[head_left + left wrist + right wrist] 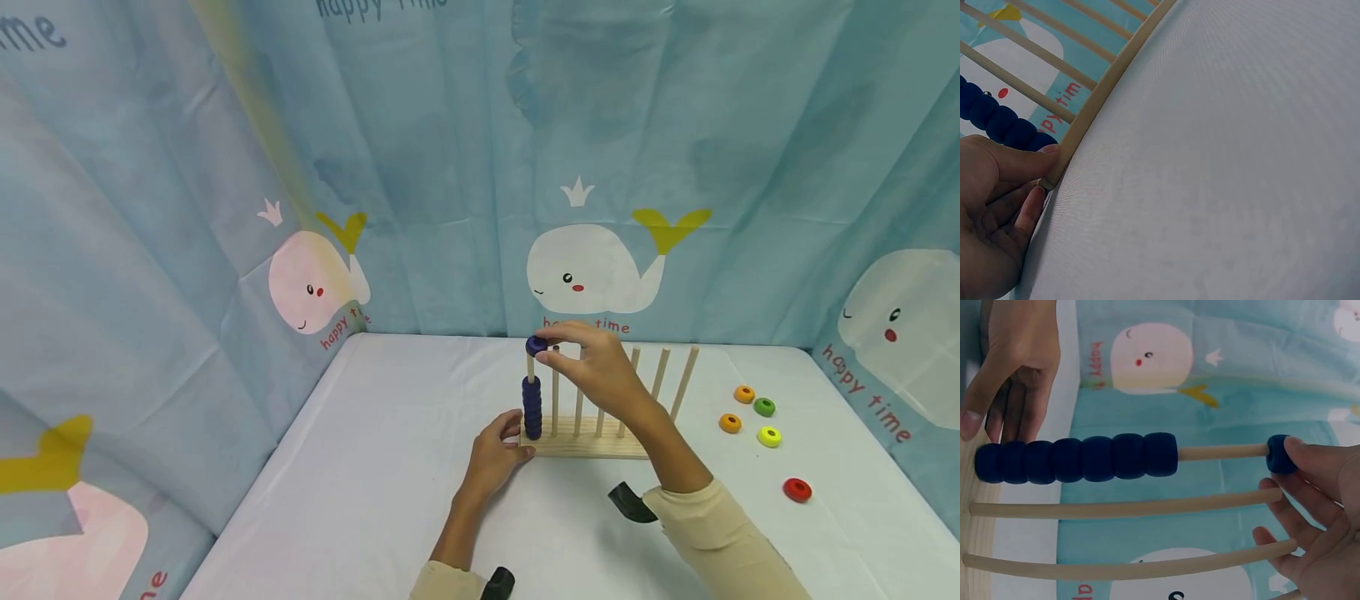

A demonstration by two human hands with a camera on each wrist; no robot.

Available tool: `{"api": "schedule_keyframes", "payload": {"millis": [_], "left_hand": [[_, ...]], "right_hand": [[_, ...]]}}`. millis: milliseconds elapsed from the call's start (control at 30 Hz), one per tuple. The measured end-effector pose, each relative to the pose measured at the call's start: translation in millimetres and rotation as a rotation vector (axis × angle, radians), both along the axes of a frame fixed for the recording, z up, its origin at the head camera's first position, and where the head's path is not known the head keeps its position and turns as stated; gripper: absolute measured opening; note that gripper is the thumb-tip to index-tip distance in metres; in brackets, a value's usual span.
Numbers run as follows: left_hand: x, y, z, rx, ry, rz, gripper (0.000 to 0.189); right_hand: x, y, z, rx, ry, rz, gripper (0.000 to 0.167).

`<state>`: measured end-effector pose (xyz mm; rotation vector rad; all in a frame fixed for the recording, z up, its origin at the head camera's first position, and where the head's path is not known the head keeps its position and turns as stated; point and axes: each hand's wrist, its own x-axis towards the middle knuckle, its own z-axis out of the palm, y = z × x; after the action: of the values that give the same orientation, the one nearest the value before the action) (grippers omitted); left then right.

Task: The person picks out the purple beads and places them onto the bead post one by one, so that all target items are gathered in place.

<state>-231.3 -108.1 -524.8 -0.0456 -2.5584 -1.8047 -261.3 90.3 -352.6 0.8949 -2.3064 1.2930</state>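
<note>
My right hand (pixel 603 375) pinches a dark blue bead (pixel 1280 454) between thumb and fingers at the top end of the leftmost peg (pixel 1222 452). In the right wrist view the bead sits right at the peg's tip. Lower on that peg, several dark blue beads (pixel 1082 459) form a stack down to the base. The peg stand (pixel 585 448) is pale wood with a row of upright pegs, the others bare. At its left end my left hand (pixel 491 457) grips the base, the thumb (pixel 1038 159) at its front edge and the other fingers curled round the end.
On the white table (pixel 360 467), right of the stand, lie two orange beads (pixel 730 423), a green bead (pixel 764 407) and a yellow bead (pixel 769 437). A red bead (pixel 797 490) lies nearer the front. A blue whale-print curtain (pixel 450 250) hangs behind the table.
</note>
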Motion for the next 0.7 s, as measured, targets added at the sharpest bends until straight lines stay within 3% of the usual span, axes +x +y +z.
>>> {"api": "schedule_keyframes", "payload": {"millis": [700], "left_hand": [[-0.3,-0.1,-0.4,-0.016,0.018,-0.003,0.067]], "right_hand": [[0.8,-3.6,-3.2,0.02,0.02,-0.023,0.031]]}}
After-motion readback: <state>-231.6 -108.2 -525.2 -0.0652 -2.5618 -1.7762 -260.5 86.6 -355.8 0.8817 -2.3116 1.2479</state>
